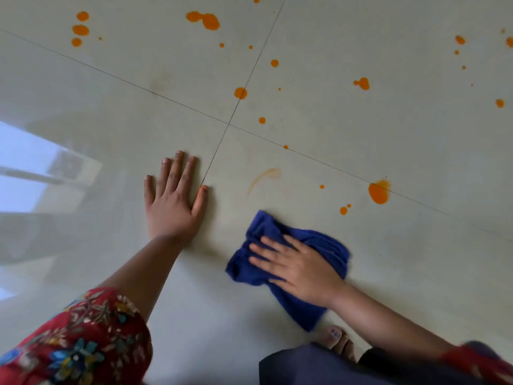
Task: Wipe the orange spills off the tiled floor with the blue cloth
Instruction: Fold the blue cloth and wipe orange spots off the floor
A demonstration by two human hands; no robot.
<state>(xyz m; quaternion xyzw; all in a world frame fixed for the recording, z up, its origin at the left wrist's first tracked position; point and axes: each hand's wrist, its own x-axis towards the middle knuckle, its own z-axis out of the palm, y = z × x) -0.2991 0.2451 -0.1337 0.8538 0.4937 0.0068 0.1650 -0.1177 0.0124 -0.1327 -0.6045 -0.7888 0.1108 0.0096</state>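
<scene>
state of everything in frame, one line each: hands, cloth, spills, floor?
Pale glossy tiled floor: spotted with orange.
Left hand: flat on the floor, holding nothing.
Right hand: fingers straight, pressing down.
Crumpled blue cloth: bunched on the floor under the right hand.
Orange spill drops: many, unwiped, beyond the cloth.
Large orange blob: intact, on a grout line.
Faint orange smear: thin arc, partly wiped.

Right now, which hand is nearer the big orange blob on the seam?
Right. The right hand, pressing the blue cloth, is below and left of the blob; the left hand lies flat on the floor far to its left.
</scene>
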